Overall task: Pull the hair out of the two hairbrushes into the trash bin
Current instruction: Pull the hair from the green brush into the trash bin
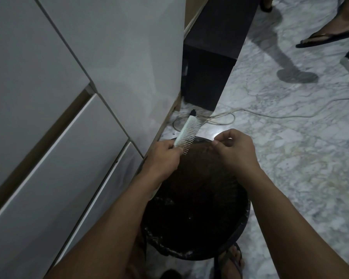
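Head view: my left hand (165,153) is curled around the handle of one white hairbrush (186,131), just left of centre in the frame. The brush slants up and to the right, bristles facing right, and its tip reaches past the far rim of the trash bin (244,224). My right hand (233,149) hangs over the bin's far right edge with thumb and fingertips pressed together in a pinch. Whether any hair sits in that pinch I cannot tell; it is too fine and the light too dim. The two hands are apart, with a gap of open bin mouth between them.

The bin is one round, dark container lined with a black bag, filling the lower centre of the frame beneath both my forearms. Its left side sits close against the grey cabinet (48,137) that fills the left half of the frame, so there is little room on that side. To the right the marble floor (300,148) lies open. Above the bin a pale cable (270,115) loops across the floor toward the right edge. A dark box (210,73) stands against the cabinet's end, upper centre.

I count one brush, one bin and my two hands. One sandalled foot (330,33) of another person shows at the upper right.
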Tool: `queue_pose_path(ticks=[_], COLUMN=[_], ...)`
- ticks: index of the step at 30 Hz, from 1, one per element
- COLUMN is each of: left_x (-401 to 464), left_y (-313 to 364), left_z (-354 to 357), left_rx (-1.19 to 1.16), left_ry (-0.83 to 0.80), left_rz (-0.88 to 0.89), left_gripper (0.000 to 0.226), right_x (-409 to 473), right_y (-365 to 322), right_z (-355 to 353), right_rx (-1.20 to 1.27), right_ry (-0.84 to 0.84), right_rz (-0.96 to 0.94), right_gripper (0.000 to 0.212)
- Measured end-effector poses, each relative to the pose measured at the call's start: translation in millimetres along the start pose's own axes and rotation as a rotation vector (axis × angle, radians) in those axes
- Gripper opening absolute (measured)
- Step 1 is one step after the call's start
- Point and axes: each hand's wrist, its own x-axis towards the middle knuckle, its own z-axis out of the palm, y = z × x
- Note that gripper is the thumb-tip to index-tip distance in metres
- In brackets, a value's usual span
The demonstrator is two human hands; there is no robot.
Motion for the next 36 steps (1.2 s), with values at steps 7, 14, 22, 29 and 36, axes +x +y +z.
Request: queue_pose_path(ticks=[7,14,22,29,36], left_x=[2,1,3,-2,-3], left_y=[-4,-4,-5,0,1], left_z=[5,4,-5,-1,0], left_rx=[0.026,0.103,0.104,0.127,0.143], left_ry=[-0.034,-0.059,0.003,-0.069,-0.124], left_rz=[0.046,0.106,0.010,0.026,0.078], left_gripper=[0.027,0.029,0.034,0.038,0.036], right_x=[-11,-12,-3,-7,-12], right_y=[-11,-8,3,0,-5], right_z=[7,9,3,11,10], right_rx=[0.058,-0.001,-0.249,-0.108,0.041], right_ry=[-0.245,-0.299,-0.292,-0.327,-0.353], right_rz=[-0.015,-0.067,-0.080,-0.037,0.008], right_gripper=[0.022,0.020,0.010,0.011,0.046])
